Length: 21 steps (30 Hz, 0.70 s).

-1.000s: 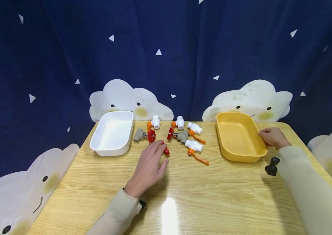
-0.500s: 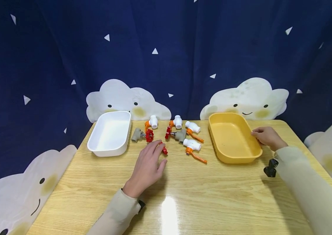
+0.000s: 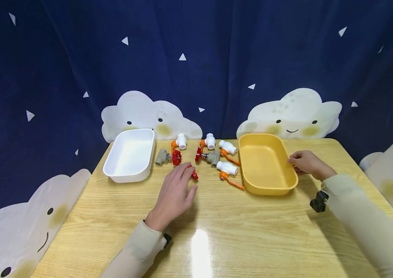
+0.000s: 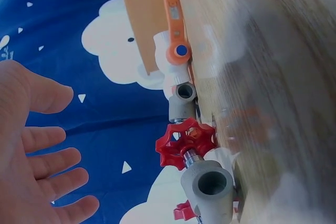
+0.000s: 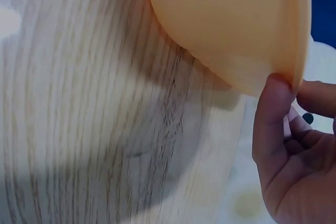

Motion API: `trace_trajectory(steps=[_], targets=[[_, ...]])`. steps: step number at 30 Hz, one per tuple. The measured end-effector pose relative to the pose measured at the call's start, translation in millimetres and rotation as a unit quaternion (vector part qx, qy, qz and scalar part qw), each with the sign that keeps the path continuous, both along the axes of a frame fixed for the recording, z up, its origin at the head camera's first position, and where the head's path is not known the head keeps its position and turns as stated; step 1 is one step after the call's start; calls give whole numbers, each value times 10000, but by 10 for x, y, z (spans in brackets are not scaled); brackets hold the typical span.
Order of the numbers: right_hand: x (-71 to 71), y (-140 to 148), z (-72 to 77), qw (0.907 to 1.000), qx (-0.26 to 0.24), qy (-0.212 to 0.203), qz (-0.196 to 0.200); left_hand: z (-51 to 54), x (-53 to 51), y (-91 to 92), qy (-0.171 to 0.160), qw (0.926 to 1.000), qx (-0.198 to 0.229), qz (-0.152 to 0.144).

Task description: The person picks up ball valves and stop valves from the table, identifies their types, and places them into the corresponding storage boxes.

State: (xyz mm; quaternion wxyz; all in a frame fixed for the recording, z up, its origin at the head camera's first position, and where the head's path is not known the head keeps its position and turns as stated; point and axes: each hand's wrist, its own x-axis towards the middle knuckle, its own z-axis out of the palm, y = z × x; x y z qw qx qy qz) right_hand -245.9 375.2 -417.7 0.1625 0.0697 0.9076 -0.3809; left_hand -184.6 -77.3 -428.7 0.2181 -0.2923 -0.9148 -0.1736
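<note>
My right hand [image 3: 309,165] pinches the right rim of the yellow plastic basin [image 3: 267,191]; the right wrist view shows the thumb outside the wall and a finger over the rim [image 5: 303,30]. My left hand [image 3: 172,195] hovers over the table with fingers extended and apart, holding nothing. Just past its fingertips is a red-handwheel valve [image 3: 194,174], its body hidden by the hand. In the left wrist view, the valve's grey body [image 4: 210,190] and red handwheel [image 4: 186,142] stand apart from the fingers.
A white basin [image 3: 128,178] stands at the back left. Between the basins lie grey valves with red handwheels [image 3: 177,157] and several white ball valves [image 3: 227,167] with orange levers. Two levers reach close to the yellow basin's left wall. A blue curtain [image 3: 196,69] hangs behind.
The yellow basin has slid left toward the ball valves, with my right hand on its rim. My left hand has stayed nearly still above the table. The head view has shifted slightly.
</note>
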Motion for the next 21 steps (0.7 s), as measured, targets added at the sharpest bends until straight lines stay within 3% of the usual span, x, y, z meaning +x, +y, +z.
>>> trace_trajectory(steps=[7, 13, 21], targets=[[-29, -7, 31, 9996, -62, -127, 249, 17, -16, -5, -25, 10000, -27, 41], [-136, 36, 46, 9992, -169, -166, 334, 8, -10, -4, -40, 10000, -10, 15], [-225, 81, 101, 9911, -750, -1052, 310, 9, -11, -6, -115, 9999, -7, 24]])
